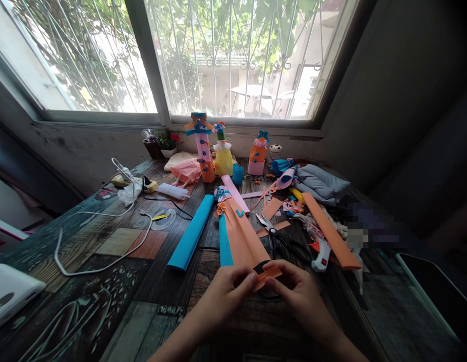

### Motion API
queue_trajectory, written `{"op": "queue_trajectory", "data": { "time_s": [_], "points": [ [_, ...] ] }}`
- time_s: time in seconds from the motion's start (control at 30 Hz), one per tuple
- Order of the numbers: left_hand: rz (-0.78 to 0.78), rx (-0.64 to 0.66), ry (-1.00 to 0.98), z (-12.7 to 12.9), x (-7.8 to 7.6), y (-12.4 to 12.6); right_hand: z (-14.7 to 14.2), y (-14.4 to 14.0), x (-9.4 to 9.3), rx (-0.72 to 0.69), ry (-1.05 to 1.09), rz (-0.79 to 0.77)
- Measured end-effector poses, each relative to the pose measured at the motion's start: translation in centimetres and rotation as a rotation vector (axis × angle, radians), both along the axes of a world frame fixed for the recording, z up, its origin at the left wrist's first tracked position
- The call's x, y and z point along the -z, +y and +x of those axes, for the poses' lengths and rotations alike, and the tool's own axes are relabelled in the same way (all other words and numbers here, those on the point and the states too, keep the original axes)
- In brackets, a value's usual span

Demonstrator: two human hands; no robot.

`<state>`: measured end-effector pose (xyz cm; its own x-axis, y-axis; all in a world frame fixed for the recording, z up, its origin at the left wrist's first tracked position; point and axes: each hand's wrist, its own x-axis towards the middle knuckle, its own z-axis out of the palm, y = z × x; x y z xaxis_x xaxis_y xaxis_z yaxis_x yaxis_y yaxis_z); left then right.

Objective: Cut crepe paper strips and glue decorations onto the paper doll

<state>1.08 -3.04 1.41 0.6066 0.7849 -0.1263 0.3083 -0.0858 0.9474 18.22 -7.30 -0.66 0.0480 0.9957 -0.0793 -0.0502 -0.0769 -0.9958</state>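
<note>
A small orange strip of crepe paper (269,275) is pinched between my left hand (235,282) and my right hand (289,284), near the table's front edge. The fingers of both hands are closed on its ends. Just beyond them lies an orange and blue paper piece (243,231), gathered at its far end under a pink and blue bow (222,193). To its left rests a blue crepe paper roll (191,231). Scissors (273,231) with black handles lie partly open to the right, beside a white and orange glue gun (321,254).
Paper-decorated bottles (257,153) stand by the window. An orange paper roll (329,231), paper scraps (291,205) and a grey cushion (319,183) lie to the right. A white cable (101,213), a power strip (150,186) and glue sticks (173,190) are on the left.
</note>
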Motion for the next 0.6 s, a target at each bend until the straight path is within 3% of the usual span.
{"op": "queue_trajectory", "data": {
  "time_s": [0.23, 0.6],
  "points": [
    [-0.029, 0.005, 0.035, 0.36, -1.03, -0.52, 0.06, -0.14, -0.19, 0.017, -0.045, 0.006],
    [-0.005, -0.058, 0.058, 0.52, -0.73, -0.63, -0.2, -0.13, -0.56, 0.037, 0.011, -0.016]
  ]
}}
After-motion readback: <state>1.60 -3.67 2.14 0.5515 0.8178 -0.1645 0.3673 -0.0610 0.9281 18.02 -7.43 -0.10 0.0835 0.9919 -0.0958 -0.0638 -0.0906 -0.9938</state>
